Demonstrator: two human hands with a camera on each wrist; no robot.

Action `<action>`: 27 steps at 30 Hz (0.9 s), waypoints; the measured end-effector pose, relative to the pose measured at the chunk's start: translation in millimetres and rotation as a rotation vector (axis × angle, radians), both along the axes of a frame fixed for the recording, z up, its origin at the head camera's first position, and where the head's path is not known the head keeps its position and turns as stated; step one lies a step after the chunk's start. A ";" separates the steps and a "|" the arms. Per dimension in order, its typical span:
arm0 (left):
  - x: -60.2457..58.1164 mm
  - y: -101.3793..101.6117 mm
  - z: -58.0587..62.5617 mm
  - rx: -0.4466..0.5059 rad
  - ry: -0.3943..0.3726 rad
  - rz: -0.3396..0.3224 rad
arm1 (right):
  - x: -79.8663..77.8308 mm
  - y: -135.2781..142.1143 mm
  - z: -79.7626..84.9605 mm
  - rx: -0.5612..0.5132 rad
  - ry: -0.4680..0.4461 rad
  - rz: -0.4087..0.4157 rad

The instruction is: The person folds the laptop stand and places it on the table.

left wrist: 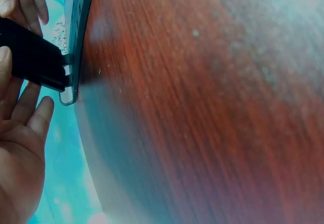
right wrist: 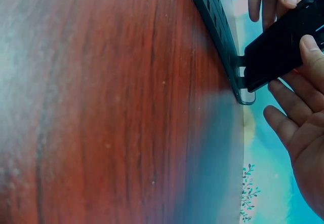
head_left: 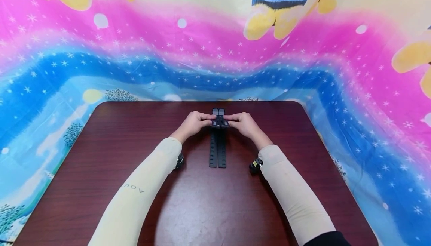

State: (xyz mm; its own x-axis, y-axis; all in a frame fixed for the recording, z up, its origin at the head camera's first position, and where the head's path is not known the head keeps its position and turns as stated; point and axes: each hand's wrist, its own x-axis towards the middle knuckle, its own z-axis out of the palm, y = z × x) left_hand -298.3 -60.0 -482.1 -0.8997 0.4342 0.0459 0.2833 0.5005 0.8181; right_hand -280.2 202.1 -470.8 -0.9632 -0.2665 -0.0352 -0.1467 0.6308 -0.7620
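A black folding stand with two narrow slotted strips lies lengthwise near the far side of the table, its upper part raised off the strips. My left hand pinches the raised black part from the left, thumb on the near face. From the other side my right hand pinches the same part. Both wrist views show the dark panel joined by small hinges to a slotted strip. The fingers of the two hands are close together, with the panel between them.
The stand rests on a dark red wood-grain table with rounded far corners. Behind and beside the table hangs a colourful cloth with snowflakes and cartoon figures. A small black device sits at the right wrist, another at the left.
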 end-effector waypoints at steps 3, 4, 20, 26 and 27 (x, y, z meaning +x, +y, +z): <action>-0.5 -1.1 -0.6 -0.001 -0.012 -0.012 | 1.2 0.6 0.2 0.008 -0.008 0.013; -0.7 -1.3 -0.8 -0.001 -0.015 -0.016 | 1.4 0.8 0.2 0.012 -0.009 0.020; 3.5 -0.3 -2.2 -0.112 0.053 -0.116 | 4.7 1.6 -3.9 0.068 0.023 0.119; 4.9 0.7 -3.8 -0.167 0.088 -0.147 | 5.7 -0.7 -6.4 0.142 0.076 0.164; 5.2 0.7 -4.2 -0.168 0.087 -0.146 | 5.9 -1.2 -6.7 0.144 0.079 0.169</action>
